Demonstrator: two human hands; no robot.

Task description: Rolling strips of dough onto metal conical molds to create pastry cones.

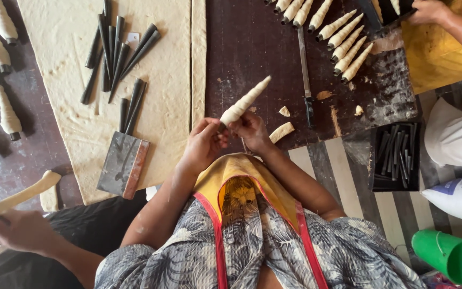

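Black tray [376, 160] holds dark cone moulds [397, 152]; both hands grip dough-wrapped cone [243, 103].

The person wears a loose grey-blue top [306, 251] printed with pale leaf and flower shapes, the short sleeves ending above the elbows so both forearms are bare. Over it lies a yellow apron bib [241, 182] (a darker printed motif sits at its centre), edged with red straps [217, 241] running toward six o'clock. No rings or bracelets show on the fingers or wrists.
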